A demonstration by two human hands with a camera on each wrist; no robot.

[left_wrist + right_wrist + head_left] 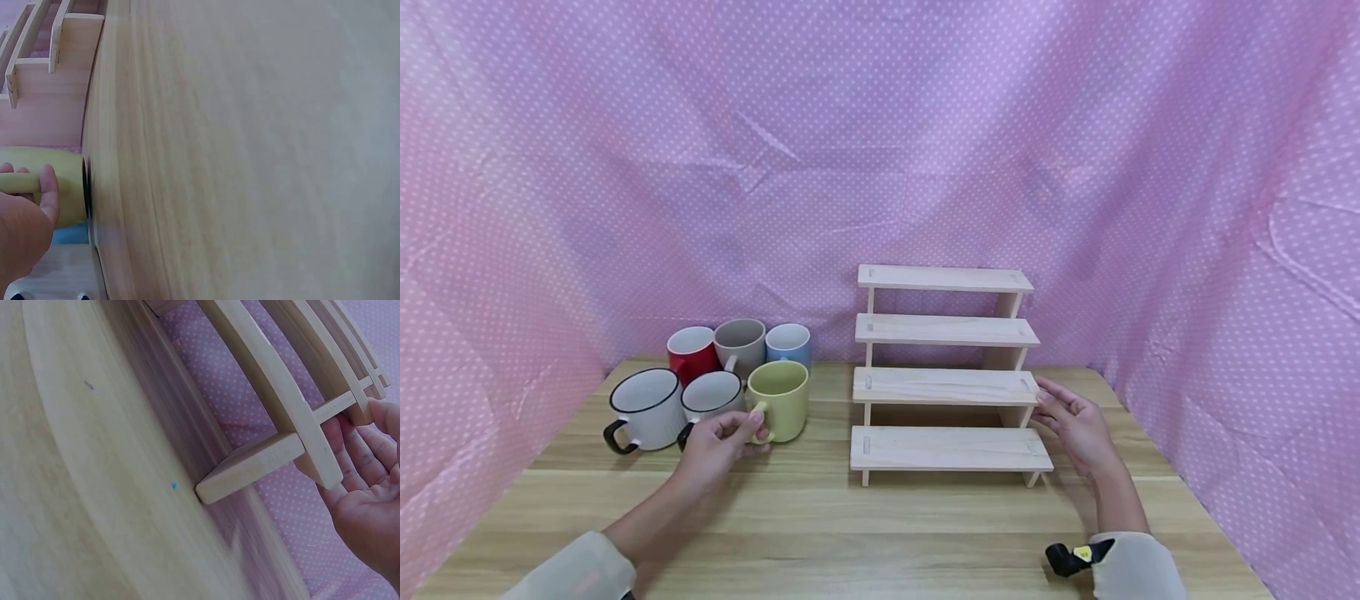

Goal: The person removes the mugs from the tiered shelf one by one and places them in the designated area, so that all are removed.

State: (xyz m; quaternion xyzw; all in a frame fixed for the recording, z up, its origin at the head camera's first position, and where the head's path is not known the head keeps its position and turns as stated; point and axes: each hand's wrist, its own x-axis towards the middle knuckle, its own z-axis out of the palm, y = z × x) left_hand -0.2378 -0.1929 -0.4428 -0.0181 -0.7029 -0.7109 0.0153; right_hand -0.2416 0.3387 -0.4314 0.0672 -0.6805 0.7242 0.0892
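A yellow-green mug [786, 408] stands upright at the front right of a group of mugs. My left hand [718, 446] pinches its handle between thumb and fingers; the left wrist view shows the mug [70, 194] with its base at the tabletop, and whether it touches I cannot tell. On the right is a four-step wooden display stand [951, 450]. My right hand [1078, 429] holds its right side by the second step from the bottom, thumb at the board's end. In the right wrist view the fingers [359, 453] reach behind the stand's side panel, partly hidden.
Left of the yellow-green mug are two white mugs with black rims, one larger [651, 425] and one smaller [711, 393]. Behind stand a red mug [696, 364], a grey mug [747, 357] and a blue mug [797, 348]. A pink dotted cloth [880, 167] hangs behind the wooden table [820, 533].
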